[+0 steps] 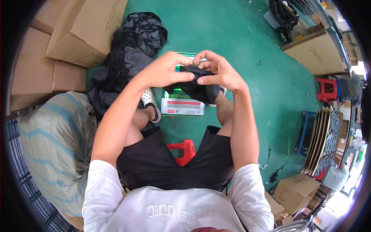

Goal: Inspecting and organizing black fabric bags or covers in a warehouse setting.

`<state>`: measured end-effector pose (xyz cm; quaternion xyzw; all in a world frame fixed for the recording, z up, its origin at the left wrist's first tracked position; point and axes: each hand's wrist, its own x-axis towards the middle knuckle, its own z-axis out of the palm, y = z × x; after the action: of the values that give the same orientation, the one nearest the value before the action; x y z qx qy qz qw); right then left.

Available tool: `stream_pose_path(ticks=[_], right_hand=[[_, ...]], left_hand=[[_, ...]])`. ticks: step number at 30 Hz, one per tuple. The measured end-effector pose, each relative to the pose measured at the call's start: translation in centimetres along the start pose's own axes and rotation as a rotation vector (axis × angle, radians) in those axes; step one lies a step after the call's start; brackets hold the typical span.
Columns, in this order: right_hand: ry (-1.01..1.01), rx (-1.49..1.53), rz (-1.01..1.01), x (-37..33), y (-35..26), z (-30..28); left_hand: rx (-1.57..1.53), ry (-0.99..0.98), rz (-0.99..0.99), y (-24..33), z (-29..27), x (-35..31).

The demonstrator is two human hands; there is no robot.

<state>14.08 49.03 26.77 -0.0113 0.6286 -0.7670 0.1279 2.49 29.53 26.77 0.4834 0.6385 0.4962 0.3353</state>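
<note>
A piece of black fabric (197,87) hangs between my two hands, in front of my knees. My left hand (170,69) grips its upper left edge, thumb on top and fingers behind. On the other side my right hand (220,73) pinches it with the thumb in front and the fingers curled. The fingertips of both hands come close together at the top of the cloth. Below the fabric a flat green and white box (182,107) lies on the floor between my feet, partly covered by the cloth and my hands.
Heaped black plastic sheeting (140,34) lies at the far left, beside large cardboard boxes (91,33). A stuffed woven sack (58,143) stands by my left side. I sit on a red stool (185,152). To the right are stacked cardboard sheets (319,141) and an open carton (295,191).
</note>
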Motion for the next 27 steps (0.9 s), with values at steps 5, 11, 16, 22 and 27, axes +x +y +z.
stream_pose_path(ticks=[5, 11, 16, 22, 27], right_hand=[[0.032, -0.426, 0.062, 0.0, 0.8, -1.6], [0.083, -0.685, 0.216, 0.5, 2.1, -2.7], [0.263, -0.365, -0.049, 0.9, 2.4, -3.1], [0.294, -0.379, -0.132, 1.7, 2.3, 0.4], [0.300, -0.258, -0.067, 1.9, 2.3, 0.2]], left_hand=[[-0.364, 0.254, -0.012, 0.6, -4.4, -2.1], [-0.979, 0.383, 0.257, -0.1, -8.9, -4.7], [-0.175, 0.271, -0.246, -1.7, -9.2, -4.8], [-0.028, 0.005, 0.009, -1.9, -3.1, -1.7], [0.495, 0.126, -0.073, -0.1, 1.0, -0.3]])
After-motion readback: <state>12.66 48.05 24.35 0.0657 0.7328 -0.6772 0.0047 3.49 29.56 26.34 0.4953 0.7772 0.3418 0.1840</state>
